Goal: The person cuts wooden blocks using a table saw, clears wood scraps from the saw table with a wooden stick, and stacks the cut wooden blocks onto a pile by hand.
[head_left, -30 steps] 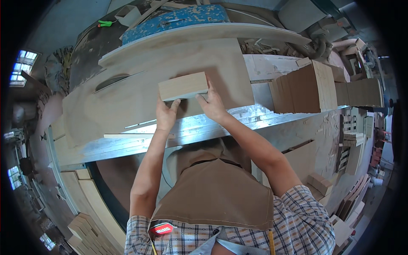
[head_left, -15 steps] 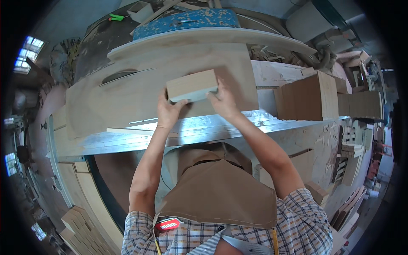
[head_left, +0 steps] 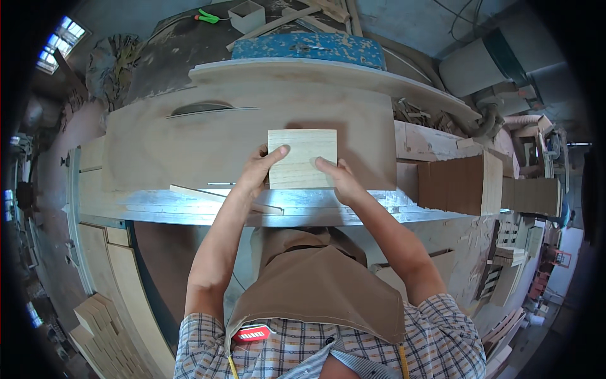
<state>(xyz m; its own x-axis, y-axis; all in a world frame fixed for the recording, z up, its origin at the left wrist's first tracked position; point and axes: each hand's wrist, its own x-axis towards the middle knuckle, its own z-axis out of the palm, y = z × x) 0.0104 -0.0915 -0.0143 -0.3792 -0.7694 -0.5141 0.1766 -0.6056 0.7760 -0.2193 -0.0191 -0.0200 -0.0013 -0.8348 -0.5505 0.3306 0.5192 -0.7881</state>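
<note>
A pale wooden block (head_left: 302,167) with a squarish, grained face is held between my two hands, over the front part of the saw table's brown board top (head_left: 151,148). My left hand (head_left: 257,169) grips its left side, thumb lying on the face. On the opposite side my right hand (head_left: 344,180) grips it the same way, its thumb near the right edge. Most of my other fingers are hidden behind the block. Beyond my left hand, a round saw blade (head_left: 202,109) stands up through a slot in the board.
A long plank (head_left: 341,72) runs across the back of the table, with a chipped blue board (head_left: 271,47) behind it. Thin wood strips (head_left: 199,193) lie on the shiny metal front edge (head_left: 353,215). An open cardboard box (head_left: 451,183) stands to the right; stacked wood pieces (head_left: 101,319) are at lower left.
My hands have drawn the block nearer to me and tipped it, so a broad square face now shows where its narrower sides showed before. Both thumbs now lie on that face.
</note>
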